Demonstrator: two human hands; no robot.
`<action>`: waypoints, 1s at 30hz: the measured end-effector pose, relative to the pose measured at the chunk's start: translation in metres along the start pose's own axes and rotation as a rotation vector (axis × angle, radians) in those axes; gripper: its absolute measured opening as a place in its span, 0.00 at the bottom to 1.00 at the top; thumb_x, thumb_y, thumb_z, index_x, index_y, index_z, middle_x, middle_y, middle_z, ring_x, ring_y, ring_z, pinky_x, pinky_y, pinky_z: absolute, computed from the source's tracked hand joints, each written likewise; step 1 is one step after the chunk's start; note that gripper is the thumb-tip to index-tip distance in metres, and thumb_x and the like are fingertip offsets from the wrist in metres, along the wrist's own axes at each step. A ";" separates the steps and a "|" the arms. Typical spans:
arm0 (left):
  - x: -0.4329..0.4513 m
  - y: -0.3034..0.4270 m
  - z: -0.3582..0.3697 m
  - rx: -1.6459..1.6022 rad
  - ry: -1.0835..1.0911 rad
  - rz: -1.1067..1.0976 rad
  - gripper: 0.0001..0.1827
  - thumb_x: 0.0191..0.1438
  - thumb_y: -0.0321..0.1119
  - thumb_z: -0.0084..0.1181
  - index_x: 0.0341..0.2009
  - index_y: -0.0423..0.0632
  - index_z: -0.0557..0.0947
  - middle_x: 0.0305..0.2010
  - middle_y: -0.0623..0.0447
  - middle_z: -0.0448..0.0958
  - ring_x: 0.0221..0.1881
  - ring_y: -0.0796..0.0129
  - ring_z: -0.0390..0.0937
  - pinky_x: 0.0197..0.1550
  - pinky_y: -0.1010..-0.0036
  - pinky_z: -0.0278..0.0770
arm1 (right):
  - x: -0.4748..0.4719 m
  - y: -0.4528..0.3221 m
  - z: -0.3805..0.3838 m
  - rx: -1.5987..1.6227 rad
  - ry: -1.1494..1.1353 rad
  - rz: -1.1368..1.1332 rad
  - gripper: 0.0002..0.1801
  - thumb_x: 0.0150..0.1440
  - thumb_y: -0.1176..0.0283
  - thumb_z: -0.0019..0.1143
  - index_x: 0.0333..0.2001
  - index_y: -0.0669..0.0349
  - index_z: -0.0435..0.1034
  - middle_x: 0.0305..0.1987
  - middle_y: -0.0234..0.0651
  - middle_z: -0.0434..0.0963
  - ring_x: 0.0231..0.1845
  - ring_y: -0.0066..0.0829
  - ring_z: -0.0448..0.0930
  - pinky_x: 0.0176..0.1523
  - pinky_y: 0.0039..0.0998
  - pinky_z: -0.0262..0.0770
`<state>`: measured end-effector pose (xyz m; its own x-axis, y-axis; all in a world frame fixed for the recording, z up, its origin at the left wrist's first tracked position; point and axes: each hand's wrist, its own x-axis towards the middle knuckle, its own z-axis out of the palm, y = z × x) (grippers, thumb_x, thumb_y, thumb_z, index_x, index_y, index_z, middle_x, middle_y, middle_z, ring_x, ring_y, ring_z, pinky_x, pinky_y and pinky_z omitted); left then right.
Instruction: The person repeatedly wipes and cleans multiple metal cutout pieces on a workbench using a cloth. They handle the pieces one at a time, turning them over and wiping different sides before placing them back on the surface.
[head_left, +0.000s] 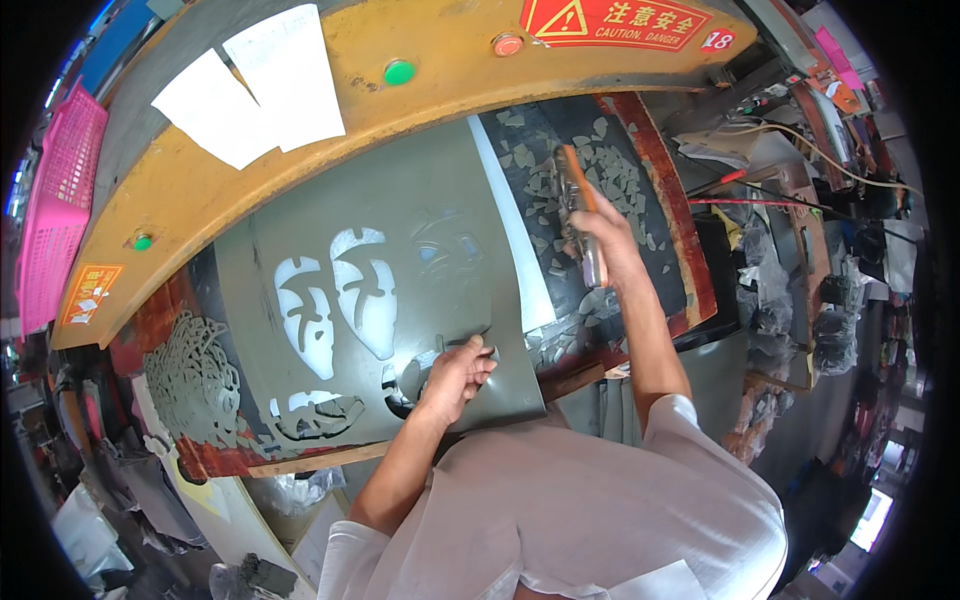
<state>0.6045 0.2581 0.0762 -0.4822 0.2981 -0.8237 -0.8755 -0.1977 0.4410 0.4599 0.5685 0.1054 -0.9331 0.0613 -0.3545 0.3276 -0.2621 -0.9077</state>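
Observation:
A grey-green flexible sheet lies across the dark cutting board in front of me. Two large shoe-upper-shaped openings show white beneath, and a similar outline is pressed into the sheet to their right. Low over the sheet, my left hand has its fingertips pinched on a cut piece of the same material, partly hidden by the fingers. My right hand grips a metal cutting die with an orange edge, raised on its side above the right part of the board.
A yellow press beam with green buttons and a red button spans the far side. Small scraps lie on the right of the board, and a heap of looped offcuts at the left. A pink plastic basket stands far left.

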 end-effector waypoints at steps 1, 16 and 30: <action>-0.001 -0.002 -0.003 -0.104 -0.004 0.022 0.27 0.69 0.58 0.61 0.52 0.44 0.84 0.41 0.57 0.86 0.35 0.77 0.78 0.25 0.81 0.63 | 0.004 0.002 0.007 -0.280 0.017 -0.111 0.45 0.53 0.66 0.73 0.75 0.60 0.68 0.63 0.47 0.78 0.65 0.41 0.81 0.69 0.36 0.77; 0.029 -0.024 0.006 -0.828 -0.445 0.331 0.18 0.75 0.52 0.52 0.60 0.57 0.78 0.62 0.59 0.76 0.66 0.64 0.72 0.70 0.54 0.70 | -0.027 -0.014 0.105 -1.352 -0.877 -0.518 0.34 0.56 0.56 0.73 0.61 0.65 0.78 0.64 0.48 0.80 0.59 0.49 0.82 0.68 0.42 0.77; 0.013 0.030 -0.007 0.530 0.359 1.057 0.20 0.64 0.35 0.63 0.22 0.39 0.73 0.19 0.40 0.72 0.18 0.54 0.72 0.25 0.56 0.70 | 0.024 0.036 0.112 -1.188 -1.094 -0.450 0.14 0.69 0.58 0.63 0.41 0.58 0.84 0.34 0.40 0.84 0.40 0.43 0.84 0.53 0.45 0.79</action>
<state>0.5724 0.2499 0.0759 -0.9977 -0.0677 0.0103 -0.0064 0.2418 0.9703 0.4322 0.4528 0.0895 -0.4675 -0.8637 -0.1886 -0.5301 0.4446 -0.7221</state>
